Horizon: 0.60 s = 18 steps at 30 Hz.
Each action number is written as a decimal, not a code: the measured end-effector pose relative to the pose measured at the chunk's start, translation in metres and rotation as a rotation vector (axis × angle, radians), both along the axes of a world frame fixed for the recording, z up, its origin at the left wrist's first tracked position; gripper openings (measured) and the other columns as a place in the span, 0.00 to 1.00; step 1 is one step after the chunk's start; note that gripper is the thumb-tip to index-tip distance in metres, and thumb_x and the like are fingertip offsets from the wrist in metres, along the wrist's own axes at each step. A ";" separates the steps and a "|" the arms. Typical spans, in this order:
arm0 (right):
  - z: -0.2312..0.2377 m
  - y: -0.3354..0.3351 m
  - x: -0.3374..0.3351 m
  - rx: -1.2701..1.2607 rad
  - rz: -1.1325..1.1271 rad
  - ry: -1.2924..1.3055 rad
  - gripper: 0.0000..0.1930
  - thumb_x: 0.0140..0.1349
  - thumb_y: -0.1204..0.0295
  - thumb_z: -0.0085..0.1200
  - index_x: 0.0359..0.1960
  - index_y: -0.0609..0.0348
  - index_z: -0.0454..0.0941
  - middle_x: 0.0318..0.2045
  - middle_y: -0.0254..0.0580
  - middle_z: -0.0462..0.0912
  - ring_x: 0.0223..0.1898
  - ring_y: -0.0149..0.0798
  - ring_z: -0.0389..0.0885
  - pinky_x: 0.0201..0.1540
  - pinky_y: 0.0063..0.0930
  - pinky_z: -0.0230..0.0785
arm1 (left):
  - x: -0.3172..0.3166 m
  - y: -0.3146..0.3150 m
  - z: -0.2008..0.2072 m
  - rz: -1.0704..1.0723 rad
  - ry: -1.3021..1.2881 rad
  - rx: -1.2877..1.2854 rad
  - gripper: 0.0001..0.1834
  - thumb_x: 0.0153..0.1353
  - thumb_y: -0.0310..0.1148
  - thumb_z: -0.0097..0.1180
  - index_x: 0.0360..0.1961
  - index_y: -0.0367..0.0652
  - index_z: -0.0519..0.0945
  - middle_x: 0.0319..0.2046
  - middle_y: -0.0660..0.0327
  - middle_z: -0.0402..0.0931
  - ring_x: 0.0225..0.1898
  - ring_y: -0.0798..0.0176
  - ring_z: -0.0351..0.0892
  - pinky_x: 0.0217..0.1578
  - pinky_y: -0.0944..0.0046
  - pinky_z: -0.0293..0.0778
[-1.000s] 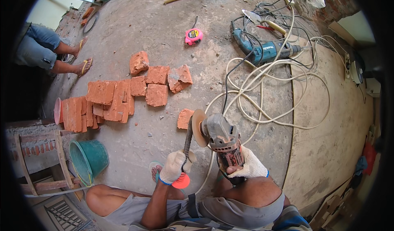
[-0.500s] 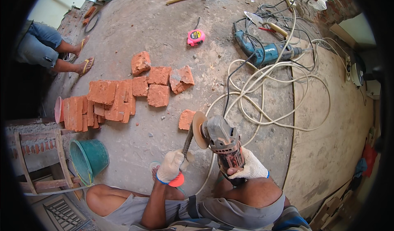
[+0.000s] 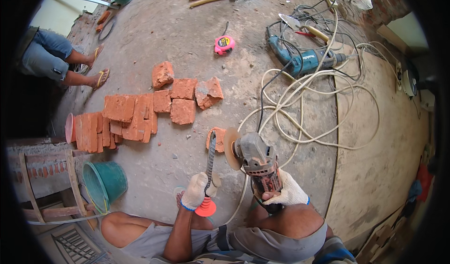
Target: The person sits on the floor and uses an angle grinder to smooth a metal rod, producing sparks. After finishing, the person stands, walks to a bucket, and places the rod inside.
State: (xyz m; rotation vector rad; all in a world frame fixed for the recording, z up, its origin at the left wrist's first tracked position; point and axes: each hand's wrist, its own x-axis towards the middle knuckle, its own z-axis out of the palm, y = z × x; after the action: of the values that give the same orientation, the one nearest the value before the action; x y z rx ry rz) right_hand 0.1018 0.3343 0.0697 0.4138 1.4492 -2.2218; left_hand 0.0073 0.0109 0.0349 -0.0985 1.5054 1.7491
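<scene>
Both my hands wear white knit gloves with blue cuffs. My left hand (image 3: 196, 192) is closed round a dark metal chisel (image 3: 211, 154), which stands nearly upright with its tip pointing away from me. An orange-red ribbed hand guard (image 3: 205, 207) shows below that fist. In my right hand (image 3: 290, 191) is a worn grey and red angle grinder (image 3: 258, 163), propped near my right knee. Its brown disc (image 3: 231, 148) is just right of the chisel, with a small gap between them. Whether the disc spins I cannot tell. Behind the chisel tip lies a broken brick piece (image 3: 214, 144).
Stacked red bricks (image 3: 119, 107) lie left of centre. Beyond are a pink tape measure (image 3: 224, 44), a blue-green rotary hammer (image 3: 307, 61), a trowel (image 3: 290, 22) and looped pale cable (image 3: 281, 93). A green bucket (image 3: 110, 182) stands left; another person's sandaled feet (image 3: 101, 79) are farther off.
The chisel has come away from the grinder disc and stands more upright, with its guard more visible. The grinder stays in my right hand, nearly in place. The whole view has shifted slightly.
</scene>
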 end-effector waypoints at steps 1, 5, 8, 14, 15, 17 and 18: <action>-0.001 0.000 0.000 0.001 0.019 -0.030 0.50 0.54 0.66 0.85 0.77 0.64 0.70 0.67 0.42 0.82 0.68 0.36 0.76 0.75 0.36 0.64 | 0.000 0.000 0.001 -0.002 0.015 -0.019 0.39 0.84 0.63 0.45 0.44 0.29 0.83 0.20 0.67 0.70 0.20 0.70 0.69 0.24 0.65 0.67; -0.005 -0.002 0.000 -0.023 0.035 -0.042 0.50 0.53 0.65 0.85 0.77 0.64 0.69 0.67 0.44 0.82 0.68 0.37 0.77 0.74 0.37 0.65 | 0.000 0.003 0.005 -0.003 0.084 -0.082 0.39 0.84 0.63 0.45 0.44 0.30 0.83 0.20 0.67 0.70 0.21 0.71 0.69 0.23 0.65 0.67; -0.003 -0.002 0.000 -0.031 0.034 -0.057 0.50 0.53 0.65 0.85 0.77 0.63 0.69 0.67 0.44 0.83 0.68 0.38 0.77 0.74 0.37 0.65 | -0.003 0.001 0.008 -0.056 0.066 -0.071 0.39 0.84 0.64 0.44 0.44 0.30 0.83 0.20 0.68 0.70 0.21 0.72 0.69 0.24 0.66 0.67; 0.002 -0.001 -0.003 -0.009 0.041 -0.043 0.52 0.53 0.64 0.86 0.78 0.63 0.68 0.67 0.44 0.82 0.68 0.38 0.77 0.75 0.36 0.65 | -0.006 0.002 0.010 -0.115 0.155 -0.154 0.40 0.84 0.64 0.44 0.43 0.31 0.85 0.20 0.70 0.70 0.21 0.73 0.68 0.25 0.66 0.67; 0.002 -0.001 -0.003 -0.012 0.039 -0.039 0.52 0.53 0.64 0.86 0.78 0.63 0.68 0.67 0.44 0.82 0.68 0.38 0.77 0.75 0.36 0.65 | -0.007 0.002 0.011 -0.118 0.152 -0.149 0.40 0.84 0.63 0.44 0.43 0.30 0.85 0.20 0.70 0.70 0.21 0.73 0.68 0.24 0.66 0.67; 0.002 -0.002 -0.003 -0.041 0.041 -0.063 0.52 0.53 0.64 0.86 0.78 0.63 0.68 0.67 0.44 0.82 0.68 0.38 0.77 0.75 0.36 0.65 | -0.007 0.001 0.012 -0.121 0.150 -0.141 0.40 0.84 0.63 0.44 0.43 0.30 0.85 0.20 0.70 0.71 0.21 0.73 0.68 0.24 0.66 0.66; 0.001 -0.002 -0.003 -0.055 0.042 -0.076 0.52 0.54 0.64 0.86 0.78 0.63 0.68 0.67 0.44 0.82 0.68 0.38 0.77 0.75 0.36 0.65 | -0.007 0.001 0.012 -0.128 0.141 -0.143 0.40 0.84 0.63 0.44 0.43 0.30 0.85 0.20 0.70 0.71 0.21 0.73 0.68 0.24 0.66 0.66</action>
State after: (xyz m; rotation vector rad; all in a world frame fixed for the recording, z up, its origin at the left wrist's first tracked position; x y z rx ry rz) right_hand 0.0990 0.3321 0.0709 0.4411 1.3420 -2.1837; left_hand 0.0006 0.0122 0.0467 0.0488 1.7004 1.5733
